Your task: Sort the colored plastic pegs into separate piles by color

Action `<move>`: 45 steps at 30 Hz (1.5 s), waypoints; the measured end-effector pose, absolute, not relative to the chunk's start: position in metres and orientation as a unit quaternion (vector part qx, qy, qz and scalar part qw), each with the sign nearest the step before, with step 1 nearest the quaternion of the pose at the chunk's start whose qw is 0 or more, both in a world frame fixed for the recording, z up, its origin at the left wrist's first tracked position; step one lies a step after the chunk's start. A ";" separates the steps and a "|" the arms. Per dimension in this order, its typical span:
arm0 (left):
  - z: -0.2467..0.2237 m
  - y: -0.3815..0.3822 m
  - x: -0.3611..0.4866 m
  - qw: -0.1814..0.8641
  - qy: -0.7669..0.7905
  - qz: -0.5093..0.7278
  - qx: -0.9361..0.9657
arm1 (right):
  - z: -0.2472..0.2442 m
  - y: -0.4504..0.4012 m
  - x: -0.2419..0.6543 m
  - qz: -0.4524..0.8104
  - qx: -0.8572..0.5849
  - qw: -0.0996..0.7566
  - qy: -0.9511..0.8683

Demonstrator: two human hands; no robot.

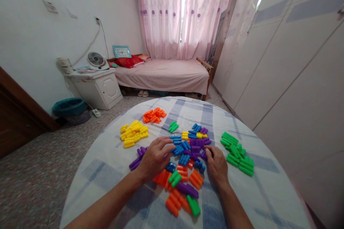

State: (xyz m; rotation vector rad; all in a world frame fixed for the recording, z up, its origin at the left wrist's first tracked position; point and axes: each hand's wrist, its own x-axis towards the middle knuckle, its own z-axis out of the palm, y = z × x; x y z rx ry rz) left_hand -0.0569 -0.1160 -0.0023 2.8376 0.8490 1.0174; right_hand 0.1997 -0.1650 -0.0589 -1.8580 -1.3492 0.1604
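My left hand point(157, 156) reaches over the pile from the left, fingers bent and closed at the tips on a blue plastic building block point(176, 139). More blue blocks point(184, 159) lie beside it. My right hand point(217, 163) rests on the cloth at the pile's right side, its fingers curled in at a purple block point(203, 155); its fingertips are partly hidden. Between both hands is a mixed heap with purple blocks point(197, 143), orange blocks point(196, 179) and a green block point(175, 178). Purple blocks point(138, 159) also lie left of my left hand.
Sorted by colour on the checked tablecloth point(99, 171) are yellow blocks point(133, 133), orange-red blocks point(154, 115) and green blocks point(238, 154). A small green group point(173, 126) lies near the far edge. Beyond the round table stand a bed point(163, 75) and a white cabinet point(99, 89).
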 end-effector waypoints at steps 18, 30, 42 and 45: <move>-0.017 -0.089 0.001 0.153 0.220 0.295 0.917 | -0.059 -0.165 0.201 0.074 -0.738 0.402 -0.537; 0.004 -0.116 -0.109 0.088 0.432 0.406 0.800 | -0.057 -0.166 0.200 0.071 -0.740 0.398 -0.538; -0.035 -0.124 -0.137 0.034 0.500 0.371 0.782 | -0.053 -0.166 0.199 0.071 -0.742 0.392 -0.539; -0.029 -0.118 -0.127 0.009 0.476 0.325 0.817 | -0.052 -0.167 0.199 0.074 -0.746 0.388 -0.536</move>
